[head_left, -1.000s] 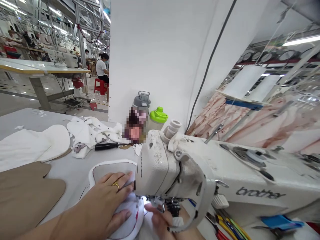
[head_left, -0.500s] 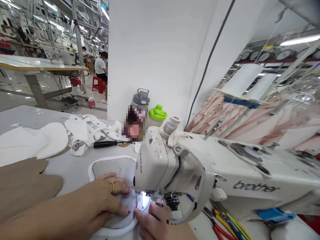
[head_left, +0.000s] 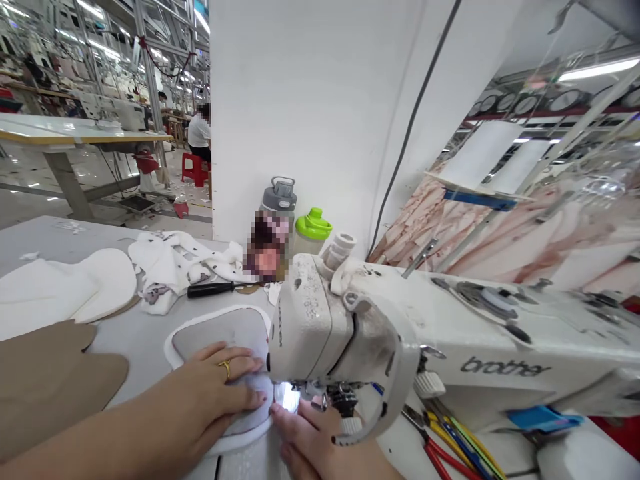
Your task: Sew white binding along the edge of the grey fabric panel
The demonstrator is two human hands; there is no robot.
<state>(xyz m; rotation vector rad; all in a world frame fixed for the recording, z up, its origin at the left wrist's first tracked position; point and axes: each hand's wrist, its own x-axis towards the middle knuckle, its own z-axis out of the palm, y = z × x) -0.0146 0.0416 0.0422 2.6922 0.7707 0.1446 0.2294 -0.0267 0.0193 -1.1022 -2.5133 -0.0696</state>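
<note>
A rounded grey fabric piece (head_left: 215, 333) with a white border lies flat under the head of a white Brother sewing machine (head_left: 313, 320). On top of it rests my left hand (head_left: 220, 387), palm down with fingers stretched, a gold ring on one finger. My right hand (head_left: 320, 433) is at the right side of the piece, below the lit needle area (head_left: 289, 397). Its fingertips are closed at the white edge beside the needle. The machine head and its curved lever hide part of that hand, and the needle tip is hard to make out.
Left on the table are white cut pieces (head_left: 105, 283), a brown template (head_left: 60, 367), white scraps (head_left: 160, 270) and a black-handled tool (head_left: 211, 289). Two bottles, one with a green lid (head_left: 314, 224), stand behind the machine. Red-handled pliers (head_left: 436, 453) lie at the right.
The grey piece has turned slightly, its upper left corner swinging left and up. My left hand has moved with it. My right hand stays by the needle.
</note>
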